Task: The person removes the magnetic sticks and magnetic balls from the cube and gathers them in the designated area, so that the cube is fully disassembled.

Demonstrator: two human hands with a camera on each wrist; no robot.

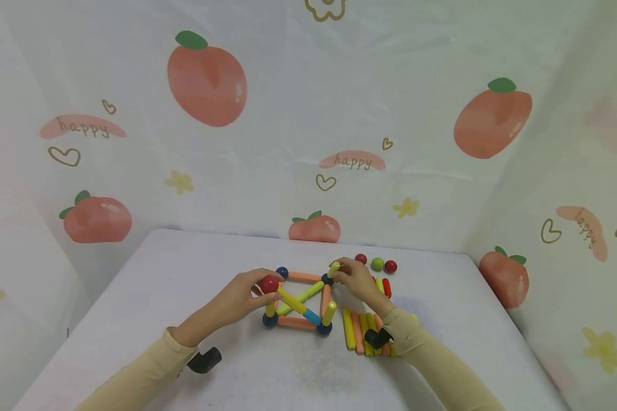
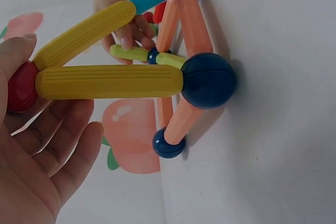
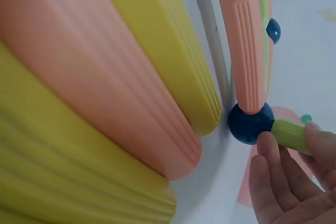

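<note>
My left hand [image 1: 243, 294] grips a red ball [image 1: 269, 283] between thumb and fingers. The ball tops an upright yellow stick [image 2: 110, 82] standing on a dark blue ball [image 2: 209, 80]. From the red ball, a slanting yellow stick [image 1: 291, 300] runs down and joins a light blue stick [image 1: 312, 317]. Orange sticks [image 1: 296, 323] and dark blue corner balls form a square frame, crossed by a yellow-green diagonal [image 1: 300, 298]. My right hand [image 1: 357, 279] pinches a yellow-green stick [image 3: 290, 136] standing on the back right blue ball [image 3: 251, 123].
Right of the frame lies a row of yellow and orange sticks [image 1: 359, 332]. Shorter red and yellow-green sticks [image 1: 387, 287] lie behind it. Two red balls and a green ball [image 1: 377, 264] sit at the back. Another yellow stick [image 1: 329, 313] stands on the front right corner.
</note>
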